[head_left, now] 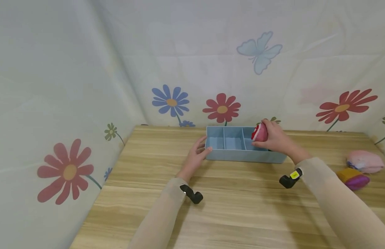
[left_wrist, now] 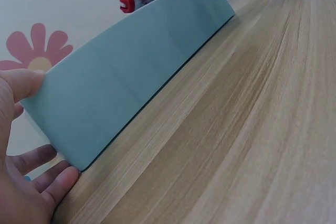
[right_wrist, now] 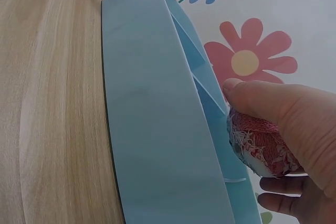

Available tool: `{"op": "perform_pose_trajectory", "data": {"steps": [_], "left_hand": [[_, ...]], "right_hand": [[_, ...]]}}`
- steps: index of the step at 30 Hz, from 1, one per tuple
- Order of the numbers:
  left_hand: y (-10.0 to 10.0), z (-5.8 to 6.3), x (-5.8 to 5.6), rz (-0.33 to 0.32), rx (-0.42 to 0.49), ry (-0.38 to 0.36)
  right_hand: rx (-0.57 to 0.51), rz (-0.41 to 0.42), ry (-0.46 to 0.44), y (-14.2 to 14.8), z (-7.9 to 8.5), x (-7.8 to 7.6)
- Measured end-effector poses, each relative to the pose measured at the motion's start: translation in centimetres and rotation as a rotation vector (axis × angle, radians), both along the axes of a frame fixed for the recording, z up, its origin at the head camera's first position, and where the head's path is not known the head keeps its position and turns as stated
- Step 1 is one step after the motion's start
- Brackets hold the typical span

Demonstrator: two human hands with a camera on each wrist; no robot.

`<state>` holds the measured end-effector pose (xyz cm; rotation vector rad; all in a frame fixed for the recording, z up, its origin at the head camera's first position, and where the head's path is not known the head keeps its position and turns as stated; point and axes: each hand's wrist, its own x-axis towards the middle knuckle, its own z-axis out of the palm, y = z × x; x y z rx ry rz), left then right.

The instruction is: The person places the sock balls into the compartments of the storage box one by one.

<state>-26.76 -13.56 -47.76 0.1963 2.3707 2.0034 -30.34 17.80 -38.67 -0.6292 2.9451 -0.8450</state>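
Note:
My right hand (head_left: 274,138) holds a balled-up pink sock (head_left: 261,134) with red and white patches over the right part of a blue divided box (head_left: 242,156). Loose threads show on the sock (right_wrist: 262,148) in the right wrist view, where thumb and fingers close around it. My left hand (head_left: 197,155) grips the left end of the box. In the left wrist view its thumb (left_wrist: 26,83) lies at the top front corner, while the other fingers reach round the end wall near the table. Part of the box's right section is hidden behind the right hand.
On the right of the wooden table (head_left: 242,207) lie a pale pink bundle (head_left: 365,161) and an orange and purple bundle (head_left: 354,178), close together. A flower-printed curtain (head_left: 192,62) hangs along the back, right behind the box, and on the left side.

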Motion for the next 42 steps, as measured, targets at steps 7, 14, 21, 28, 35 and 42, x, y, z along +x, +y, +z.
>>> {"op": "perform_pose_trajectory", "data": {"steps": [7,14,21,28,35,42], "left_hand": [[-0.1,0.1,-0.1,-0.007,0.007,0.006],[0.0,0.2,-0.3,-0.006,0.015,-0.014],[0.0,0.1,-0.4,-0.003,0.014,-0.023],[-0.1,0.2,-0.4,-0.005,0.012,-0.017],[-0.1,0.4,-0.3,-0.013,0.021,-0.026],[-0.1,2.0,0.6,-0.042,0.028,-0.052]], "right_hand": [[0.015,0.005,-0.01,-0.4,-0.3,-0.2],[0.016,0.024,-0.011,-0.6,-0.4,-0.3],[0.032,0.046,-0.004,-0.9,-0.9,-0.7],[0.038,0.051,-0.005,-1.1,-1.2,-0.8],[0.056,0.04,-0.023,-1.1,-1.1,-0.7],[0.086,0.048,-0.031,-1.3,-0.9,-0.8]]}}
